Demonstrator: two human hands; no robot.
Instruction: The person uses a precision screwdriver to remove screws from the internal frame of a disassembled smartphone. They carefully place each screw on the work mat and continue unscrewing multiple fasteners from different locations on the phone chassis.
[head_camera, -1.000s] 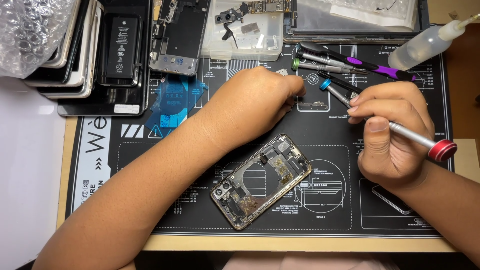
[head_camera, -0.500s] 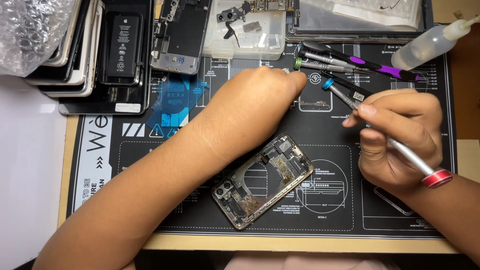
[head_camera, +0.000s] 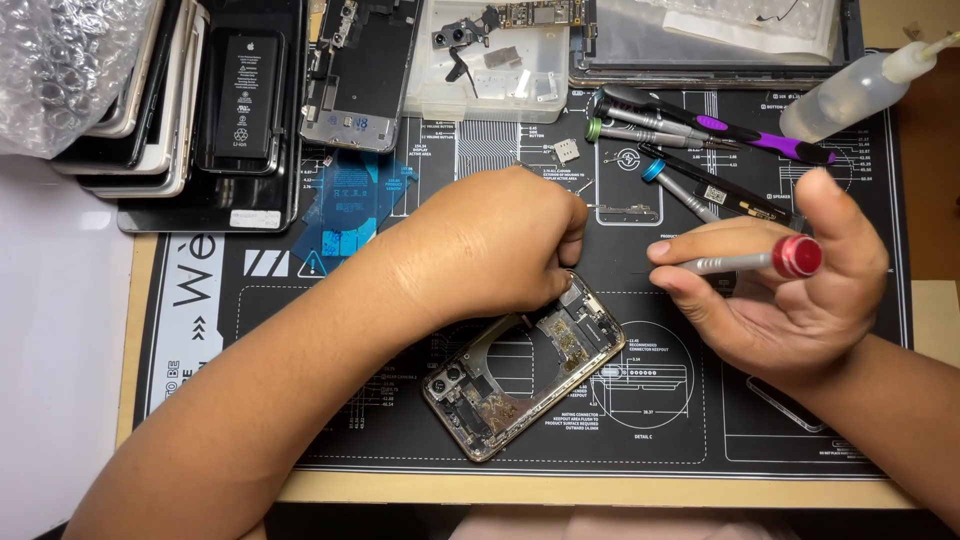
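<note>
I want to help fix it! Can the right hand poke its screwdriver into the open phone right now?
Probably yes. The right hand holds the red-capped screwdriver just beside the opened phone; the left hand covers only the phone's top corner, leaving most of it bare.

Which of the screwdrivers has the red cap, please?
The one in the right hand: this screwdriver has a red end cap, while those lying on the mat have green, blue or purple parts.
</note>
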